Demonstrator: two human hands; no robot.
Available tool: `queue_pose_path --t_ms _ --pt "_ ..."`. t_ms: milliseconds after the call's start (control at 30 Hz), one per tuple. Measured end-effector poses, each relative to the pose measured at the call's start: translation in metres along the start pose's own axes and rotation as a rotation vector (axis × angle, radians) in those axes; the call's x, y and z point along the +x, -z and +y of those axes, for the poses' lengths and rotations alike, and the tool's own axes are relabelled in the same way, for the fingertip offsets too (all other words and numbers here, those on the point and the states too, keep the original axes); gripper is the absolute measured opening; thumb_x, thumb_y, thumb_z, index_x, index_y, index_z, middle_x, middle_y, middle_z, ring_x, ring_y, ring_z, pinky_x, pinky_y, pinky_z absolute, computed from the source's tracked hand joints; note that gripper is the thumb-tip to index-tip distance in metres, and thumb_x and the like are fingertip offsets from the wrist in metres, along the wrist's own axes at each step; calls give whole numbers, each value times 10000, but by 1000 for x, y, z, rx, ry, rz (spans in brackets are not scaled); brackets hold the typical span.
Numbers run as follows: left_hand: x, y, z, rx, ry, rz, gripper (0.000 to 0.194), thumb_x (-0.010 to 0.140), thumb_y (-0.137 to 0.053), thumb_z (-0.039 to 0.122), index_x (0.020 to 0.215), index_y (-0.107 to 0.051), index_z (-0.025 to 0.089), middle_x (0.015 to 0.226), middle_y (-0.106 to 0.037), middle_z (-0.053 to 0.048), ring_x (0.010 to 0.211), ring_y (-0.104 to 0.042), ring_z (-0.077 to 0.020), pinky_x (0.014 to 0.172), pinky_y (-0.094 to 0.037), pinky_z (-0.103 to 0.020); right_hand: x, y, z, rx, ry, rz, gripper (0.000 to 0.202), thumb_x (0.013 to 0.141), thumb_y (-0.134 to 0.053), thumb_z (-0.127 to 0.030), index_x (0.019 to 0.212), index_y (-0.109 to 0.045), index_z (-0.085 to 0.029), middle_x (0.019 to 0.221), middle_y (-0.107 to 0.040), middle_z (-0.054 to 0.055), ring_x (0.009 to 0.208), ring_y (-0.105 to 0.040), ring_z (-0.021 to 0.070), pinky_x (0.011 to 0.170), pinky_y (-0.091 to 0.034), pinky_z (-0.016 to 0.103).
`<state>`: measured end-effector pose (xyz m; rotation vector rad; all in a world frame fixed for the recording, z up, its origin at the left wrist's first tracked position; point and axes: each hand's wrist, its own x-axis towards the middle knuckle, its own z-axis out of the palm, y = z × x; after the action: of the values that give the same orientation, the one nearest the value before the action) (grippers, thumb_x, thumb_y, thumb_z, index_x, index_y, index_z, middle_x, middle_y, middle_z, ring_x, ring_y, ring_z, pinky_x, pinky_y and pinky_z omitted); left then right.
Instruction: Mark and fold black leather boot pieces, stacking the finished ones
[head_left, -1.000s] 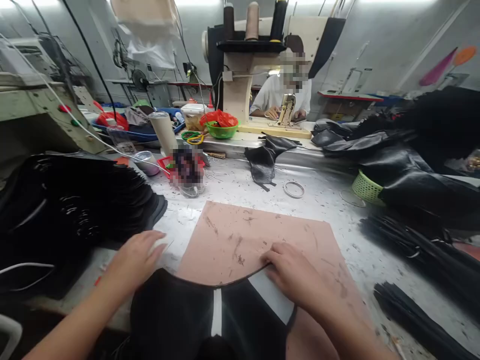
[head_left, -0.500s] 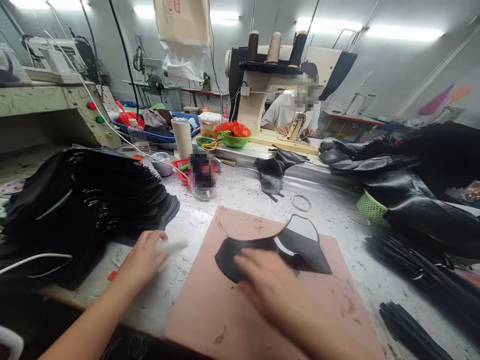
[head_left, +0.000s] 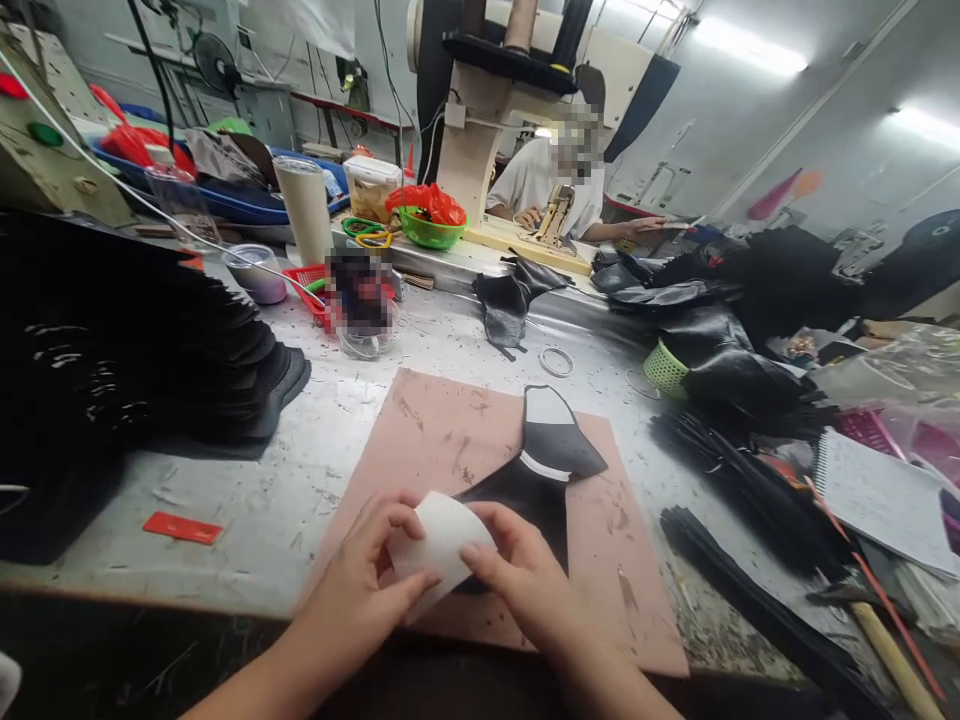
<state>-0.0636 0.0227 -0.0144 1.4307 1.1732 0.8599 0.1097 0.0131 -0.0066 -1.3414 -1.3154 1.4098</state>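
A white curved sheet (head_left: 442,545) is held between both hands above the lower part of a pinkish board (head_left: 442,420). My left hand (head_left: 375,565) grips its left side with bent fingers and thumb. On the right edge, the thumb and fingers of my right hand (head_left: 517,560) pinch it. Beneath and behind the hands lies a black shaped piece (head_left: 544,500) with a white strip and a pale upper section; its lower left part is hidden by the hands and sheet.
A thick black stack (head_left: 172,360) fills the left. A red strip (head_left: 182,527) lies near the front edge. Black strips (head_left: 757,580), a hammer (head_left: 885,640) and a notebook (head_left: 885,490) are at right. Behind the table, a person (head_left: 547,175) sits beyond a sewing machine (head_left: 465,130).
My left hand has brought the white sheet rightward over the board. My right hand has left the black piece and taken the sheet. The black piece has turned, and the view has shifted.
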Motion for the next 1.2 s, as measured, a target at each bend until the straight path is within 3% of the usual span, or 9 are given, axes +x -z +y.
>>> queue_pose_path --t_ms 67,167,233,300,433,633,800,900,1200 --pt "-1 -2 -5 -11 -3 17 165 665 -607 240 778 -490 211 1106 -495 -74 947 -545 -209 755 -485 -321 0 -5 1 -94 80 101 147 758 -551 -300 793 -593 -163 699 -611 25 642 -572 148 571 -478 256" --pt "-3 1 -10 -158 78 68 240 680 -612 388 793 -506 205 1053 -541 -72 851 -567 -195 718 -491 -329 -8 -5 3 -467 541 312 152 798 -481 -140 832 -621 -189 763 -605 51 706 -564 160 628 -476 287" --pt "-6 2 -9 -356 211 -23 316 709 -569 480 844 -506 202 902 -593 -48 749 -577 -169 647 -491 -299 -15 -2 5 -710 831 236 241 808 -466 -100 934 -635 -218 842 -620 72 766 -566 177 681 -474 318" --pt "-9 0 -5 -497 346 -106 343 712 -578 484 878 -491 197 780 -612 -16 669 -571 -138 599 -473 -255 -19 1 8 -833 924 133 196 832 -517 -258 986 -631 -217 818 -616 81 730 -559 189 656 -473 333" --pt "-8 -5 0 -518 455 -60 348 686 -633 431 878 -457 201 758 -644 -5 640 -573 -121 564 -446 -219 -22 6 16 -619 637 227 490 775 -477 -579 1051 -560 -183 736 -542 58 651 -535 181 570 -475 317" --pt "-6 -7 -12 -327 326 -242 325 750 -537 435 970 -442 215 779 -654 -13 672 -613 -153 580 -479 -258 -14 9 24 -59 79 251 252 754 -569 -285 988 -494 -230 682 -558 -20 607 -550 123 541 -467 227" --pt "-8 7 -21 550 -313 -43 171 854 -427 224 968 -555 224 845 -648 -28 773 -584 -168 702 -448 -298 5 27 21 20 -107 248 158 649 -655 -300 743 -620 -179 701 -625 22 673 -586 155 620 -485 269" --pt "-6 11 -24 818 -607 -63 243 857 -401 129 979 -596 207 964 -657 -40 904 -551 -186 813 -409 -323 12 30 21 26 -169 254 181 622 -671 -309 735 -651 -169 714 -660 37 683 -602 170 646 -492 293" --pt "-2 11 -28 898 -664 -144 282 851 -379 101 993 -606 188 1035 -647 -47 945 -529 -198 818 -390 -338 15 23 25 -29 -207 294 204 607 -667 -325 731 -672 -162 695 -684 54 636 -618 180 588 -497 296"
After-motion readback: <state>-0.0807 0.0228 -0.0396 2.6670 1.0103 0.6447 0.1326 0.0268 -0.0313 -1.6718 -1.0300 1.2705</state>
